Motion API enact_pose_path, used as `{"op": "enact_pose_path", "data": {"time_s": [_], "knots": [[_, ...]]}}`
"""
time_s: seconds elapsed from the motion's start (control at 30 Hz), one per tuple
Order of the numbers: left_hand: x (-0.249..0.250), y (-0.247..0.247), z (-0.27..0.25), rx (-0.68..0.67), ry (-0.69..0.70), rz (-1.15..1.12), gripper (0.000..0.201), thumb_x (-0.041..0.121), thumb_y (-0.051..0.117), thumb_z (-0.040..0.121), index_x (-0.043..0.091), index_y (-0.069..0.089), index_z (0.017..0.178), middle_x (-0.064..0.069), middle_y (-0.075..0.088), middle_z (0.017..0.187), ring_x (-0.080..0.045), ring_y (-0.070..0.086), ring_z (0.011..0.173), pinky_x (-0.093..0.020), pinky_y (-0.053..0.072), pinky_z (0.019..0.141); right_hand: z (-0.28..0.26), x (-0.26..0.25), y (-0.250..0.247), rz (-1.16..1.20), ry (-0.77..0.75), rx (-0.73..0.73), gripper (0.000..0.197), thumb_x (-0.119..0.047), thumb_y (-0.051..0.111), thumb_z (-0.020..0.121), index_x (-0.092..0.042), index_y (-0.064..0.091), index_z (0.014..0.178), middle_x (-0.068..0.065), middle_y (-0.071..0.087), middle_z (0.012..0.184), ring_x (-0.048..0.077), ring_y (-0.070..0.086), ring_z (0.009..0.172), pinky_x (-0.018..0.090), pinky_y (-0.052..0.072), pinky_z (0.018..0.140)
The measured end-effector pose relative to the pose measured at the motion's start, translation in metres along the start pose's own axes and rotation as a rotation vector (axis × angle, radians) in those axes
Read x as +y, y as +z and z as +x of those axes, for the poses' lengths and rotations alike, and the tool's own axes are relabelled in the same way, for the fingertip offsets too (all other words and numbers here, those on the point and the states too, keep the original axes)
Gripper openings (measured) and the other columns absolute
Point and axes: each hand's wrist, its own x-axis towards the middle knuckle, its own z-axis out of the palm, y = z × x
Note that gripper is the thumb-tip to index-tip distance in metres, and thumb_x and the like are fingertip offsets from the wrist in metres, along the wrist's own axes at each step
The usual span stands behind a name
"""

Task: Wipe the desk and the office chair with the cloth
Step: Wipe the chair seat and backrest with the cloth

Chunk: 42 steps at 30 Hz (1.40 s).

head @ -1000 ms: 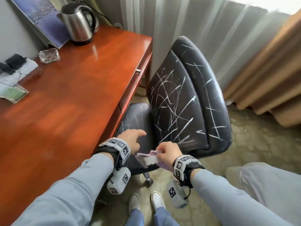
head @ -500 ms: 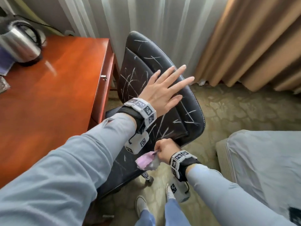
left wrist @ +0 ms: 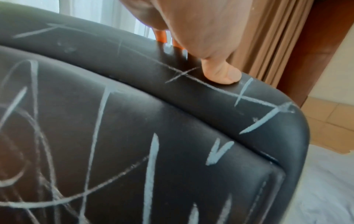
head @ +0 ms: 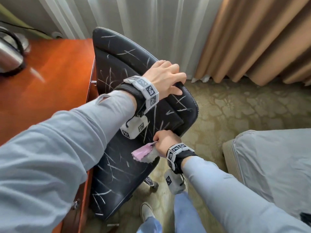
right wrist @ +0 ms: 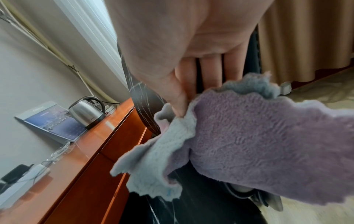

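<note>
A black office chair [head: 121, 68] scribbled with white chalk lines stands beside the red-brown wooden desk [head: 50, 78]. My left hand [head: 165, 78] grips the top edge of the chair's backrest [left wrist: 172, 121], fingers curled over the far side and the thumb [left wrist: 224, 74] pressed on the front rim. My right hand [head: 162, 142] is lower, at the backrest's right edge above the seat [head: 117, 179], and pinches a pink and grey fluffy cloth [head: 144, 152]. In the right wrist view the cloth [right wrist: 258, 136] hangs from thumb and fingers.
A steel kettle [head: 8, 54] stands at the desk's back left, with a leaning picture panel [right wrist: 55, 121] behind it. White sheer curtains [head: 134, 22] and tan drapes [head: 252, 39] hang behind the chair. A grey-covered bed [head: 272, 165] is at the right, carpet [head: 235, 111] between.
My left hand rose from the seat, reached out flat, and now grips the backrest's top. The view has swung right. My right hand still holds the cloth near the backrest's lower edge.
</note>
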Motion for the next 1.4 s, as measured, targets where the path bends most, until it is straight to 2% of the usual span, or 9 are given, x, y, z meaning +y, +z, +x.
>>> {"op": "enact_pose_path", "data": {"time_s": [0.07, 0.2, 0.3, 0.43, 0.63, 0.8, 0.93, 1.17, 1.4], "knots": [[-0.003, 0.003, 0.003, 0.014, -0.042, -0.018, 0.065, 0.067, 0.023, 0.086, 0.023, 0.059, 0.119, -0.006, 0.055, 0.11, -0.03, 0.051, 0.107, -0.043, 0.028, 0.108, 0.008, 0.002, -0.004, 0.031, 0.015, -0.016, 0.022, -0.02, 0.058, 0.085, -0.027, 0.072, 0.101, 0.001, 0.07, 0.1, 0.027, 0.067, 0.09, 0.026, 0.049, 0.076], [-0.006, 0.005, 0.019, 0.013, -0.09, -0.047, 0.048, 0.059, 0.042, 0.091, 0.022, 0.061, 0.116, -0.007, 0.055, 0.109, -0.03, 0.05, 0.108, -0.045, 0.027, 0.11, 0.02, 0.008, -0.02, 0.071, 0.024, -0.021, 0.019, -0.023, 0.061, 0.085, -0.025, 0.073, 0.099, 0.002, 0.07, 0.095, 0.027, 0.066, 0.085, 0.025, 0.047, 0.071], [-0.014, 0.005, 0.031, 0.008, -0.153, -0.049, 0.052, 0.061, 0.04, 0.088, 0.022, 0.061, 0.114, -0.007, 0.055, 0.109, -0.029, 0.05, 0.108, -0.045, 0.027, 0.108, 0.029, 0.016, -0.033, 0.05, -0.019, -0.001, 0.018, -0.023, 0.062, 0.082, -0.024, 0.074, 0.096, 0.004, 0.069, 0.092, 0.028, 0.067, 0.085, 0.026, 0.05, 0.073], [-0.02, 0.007, 0.047, 0.009, -0.218, -0.054, 0.039, 0.054, 0.052, 0.093, 0.022, 0.061, 0.114, -0.006, 0.055, 0.112, -0.028, 0.048, 0.11, -0.043, 0.025, 0.107, 0.04, 0.029, -0.045, 0.071, -0.079, 0.052, 0.017, -0.02, 0.063, 0.078, -0.024, 0.074, 0.091, 0.003, 0.07, 0.086, 0.028, 0.067, 0.079, 0.025, 0.048, 0.067], [-0.021, 0.01, 0.073, 0.036, -0.281, -0.089, 0.053, 0.065, 0.042, 0.09, 0.021, 0.064, 0.109, -0.006, 0.055, 0.105, -0.028, 0.049, 0.107, -0.043, 0.025, 0.107, 0.055, 0.047, -0.065, 0.105, -0.101, 0.058, 0.021, -0.019, 0.064, 0.078, -0.025, 0.074, 0.096, 0.003, 0.071, 0.09, 0.027, 0.066, 0.08, 0.025, 0.048, 0.067], [-0.023, 0.009, 0.103, 0.021, -0.32, -0.089, 0.042, 0.06, 0.053, 0.091, 0.025, 0.063, 0.112, -0.003, 0.054, 0.11, -0.024, 0.046, 0.113, -0.04, 0.023, 0.111, 0.068, 0.066, -0.086, 0.12, -0.105, 0.065, 0.02, -0.023, 0.06, 0.086, -0.023, 0.074, 0.1, 0.006, 0.07, 0.096, 0.03, 0.066, 0.086, 0.027, 0.05, 0.073], [-0.027, 0.005, 0.131, 0.002, -0.337, -0.085, 0.04, 0.058, 0.055, 0.091, 0.028, 0.061, 0.116, -0.002, 0.054, 0.115, -0.023, 0.045, 0.117, -0.038, 0.022, 0.111, 0.083, 0.077, -0.107, 0.122, -0.08, 0.074, 0.019, -0.022, 0.059, 0.087, -0.024, 0.074, 0.099, 0.004, 0.067, 0.09, 0.027, 0.063, 0.079, 0.027, 0.051, 0.073], [-0.024, 0.009, 0.224, 0.008, -0.284, -0.104, 0.044, 0.061, 0.051, 0.092, 0.026, 0.059, 0.117, -0.001, 0.055, 0.12, -0.023, 0.047, 0.119, -0.04, 0.024, 0.11, 0.112, 0.128, -0.165, 0.132, 0.054, 0.186, 0.018, -0.021, 0.06, 0.081, -0.024, 0.076, 0.089, 0.005, 0.069, 0.088, 0.026, 0.062, 0.072, 0.026, 0.051, 0.069], [-0.032, 0.023, 0.315, 0.019, -0.266, -0.086, 0.046, 0.063, 0.049, 0.093, 0.028, 0.057, 0.122, -0.001, 0.054, 0.123, -0.023, 0.046, 0.121, -0.039, 0.026, 0.108, 0.145, 0.186, -0.214, 0.123, 0.086, 0.324, 0.021, -0.016, 0.059, 0.079, -0.023, 0.077, 0.089, 0.008, 0.072, 0.089, 0.031, 0.067, 0.085, 0.026, 0.051, 0.072]]}}
